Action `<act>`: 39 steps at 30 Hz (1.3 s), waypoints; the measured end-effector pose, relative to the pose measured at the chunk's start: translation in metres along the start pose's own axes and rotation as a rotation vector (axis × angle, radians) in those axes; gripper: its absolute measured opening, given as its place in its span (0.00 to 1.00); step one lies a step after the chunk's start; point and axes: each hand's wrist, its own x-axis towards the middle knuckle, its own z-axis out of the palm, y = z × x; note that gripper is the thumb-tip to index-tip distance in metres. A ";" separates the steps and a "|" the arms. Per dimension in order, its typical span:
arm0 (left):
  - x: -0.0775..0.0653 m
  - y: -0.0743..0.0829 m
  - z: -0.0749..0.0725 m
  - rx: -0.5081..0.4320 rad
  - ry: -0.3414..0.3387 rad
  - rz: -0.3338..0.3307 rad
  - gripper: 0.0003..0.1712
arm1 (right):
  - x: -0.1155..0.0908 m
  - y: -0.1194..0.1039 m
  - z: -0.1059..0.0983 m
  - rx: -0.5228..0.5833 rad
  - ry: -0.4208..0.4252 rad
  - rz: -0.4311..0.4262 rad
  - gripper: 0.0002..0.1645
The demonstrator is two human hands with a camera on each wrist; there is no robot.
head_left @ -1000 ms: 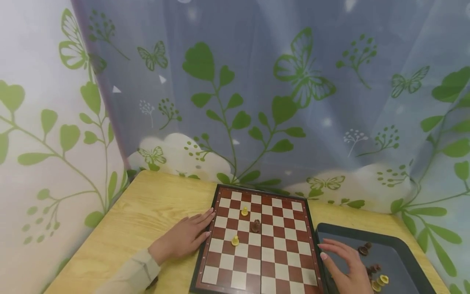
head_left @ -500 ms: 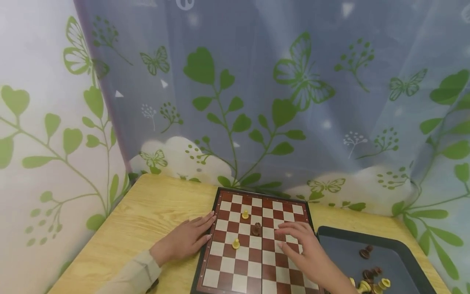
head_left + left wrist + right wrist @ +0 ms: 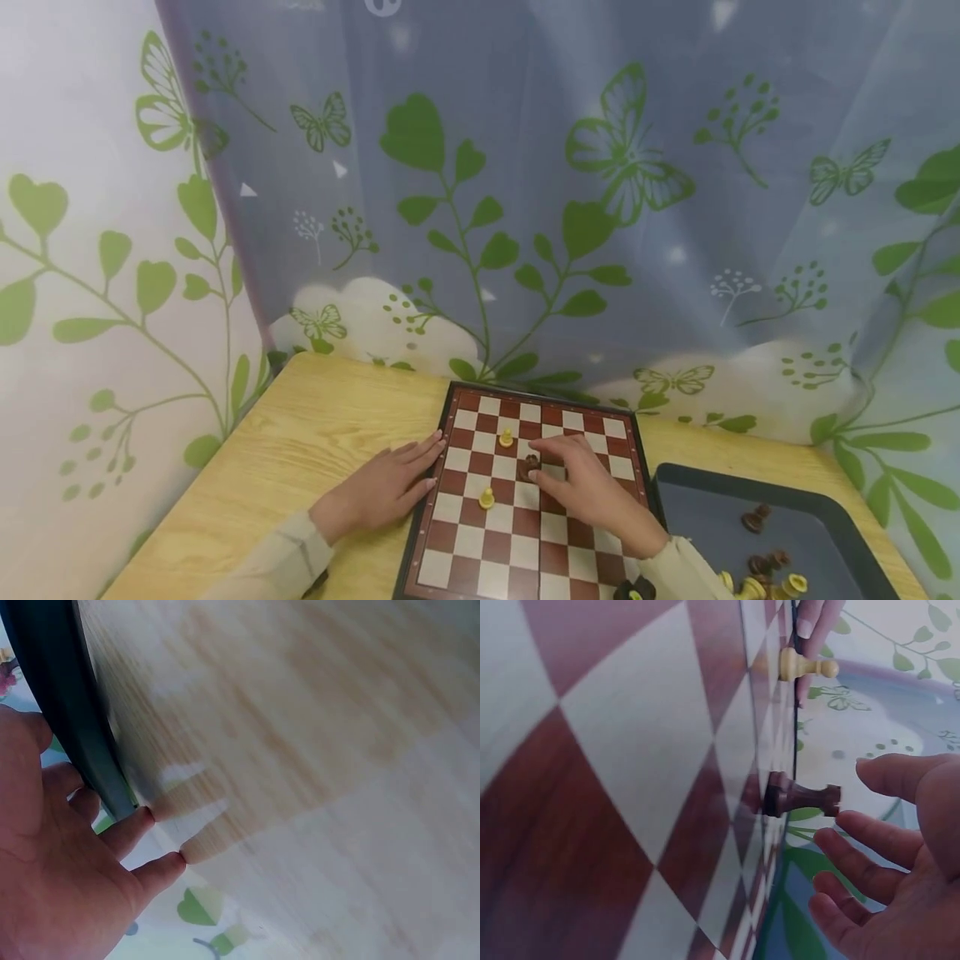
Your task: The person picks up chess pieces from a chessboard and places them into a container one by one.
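Note:
My right hand [image 3: 596, 492] reaches in from the right over the chessboard [image 3: 467, 542], thumb and fingers spread around the top of a dark brown rook [image 3: 528, 470]. In the right wrist view, a gap shows between the thumb and the rook [image 3: 802, 799], and the index fingertip is right at its crown. The rook stands upright on the board. Two pale yellow pawns stand near it, one farther back [image 3: 506, 438] and one nearer [image 3: 487, 498]. My left hand [image 3: 384, 485] lies along the board's left edge with extended fingers, fingertips against the dark rim.
A dark tray [image 3: 697, 500] stands right of the board, holding several brown and yellow chess pieces, including a brown one [image 3: 756, 518] lying on its side. The wooden table [image 3: 337, 392] ends at a printed curtain [image 3: 525, 167] behind.
My right hand has moved left from the tray's edge, across the board, to the brown rook. The left hand keeps its place at the board's edge. The pieces on the board have not moved.

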 end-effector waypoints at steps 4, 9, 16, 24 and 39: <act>0.001 0.000 0.001 -0.012 -0.010 -0.007 0.34 | 0.006 0.004 0.005 0.018 0.009 -0.021 0.19; 0.000 0.000 0.000 -0.018 -0.013 -0.012 0.34 | 0.009 0.005 0.008 0.011 0.030 -0.042 0.15; 0.000 0.001 0.000 -0.018 -0.014 -0.024 0.34 | 0.011 0.008 0.009 0.035 0.048 -0.092 0.11; 0.001 0.000 0.002 -0.021 -0.009 -0.022 0.34 | 0.015 0.016 0.011 0.061 0.034 -0.104 0.09; 0.002 0.000 0.003 -0.020 0.007 -0.007 0.34 | 0.018 0.012 0.010 0.067 0.042 -0.084 0.08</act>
